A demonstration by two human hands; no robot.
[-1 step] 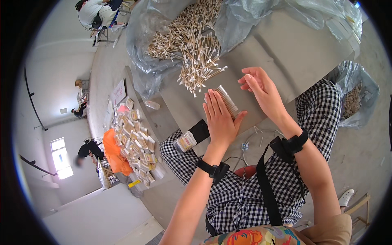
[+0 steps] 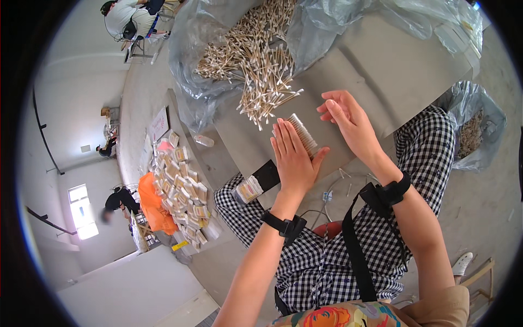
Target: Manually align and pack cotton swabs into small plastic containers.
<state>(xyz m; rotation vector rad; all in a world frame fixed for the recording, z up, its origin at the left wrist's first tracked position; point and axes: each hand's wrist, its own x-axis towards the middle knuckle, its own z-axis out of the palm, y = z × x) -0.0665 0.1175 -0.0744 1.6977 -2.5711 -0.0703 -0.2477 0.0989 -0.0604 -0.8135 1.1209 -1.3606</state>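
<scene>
On the grey tabletop (image 2: 338,144), a neat row of cotton swabs (image 2: 303,134) lies packed side by side. My left hand (image 2: 294,158) rests flat along the row's left side, fingers stretched out, thumb spread at its near end. To the right of the row, my right hand (image 2: 351,120) hovers with fingers loosely bent and apart, holding nothing. A large loose heap of cotton swabs (image 2: 248,60) spills toward my hands from an opened clear plastic bag (image 2: 188,65). By my left knee, a small filled pack (image 2: 249,189) sits beside a black flat piece (image 2: 267,174).
Many small swab packs (image 2: 182,182) are piled on a surface at the left, beside an orange bag (image 2: 152,204). Right of my knee stands a plastic bag (image 2: 493,133) with swabs inside. Several other people (image 2: 124,19) sit farther off. Cables (image 2: 313,212) hang below the table edge.
</scene>
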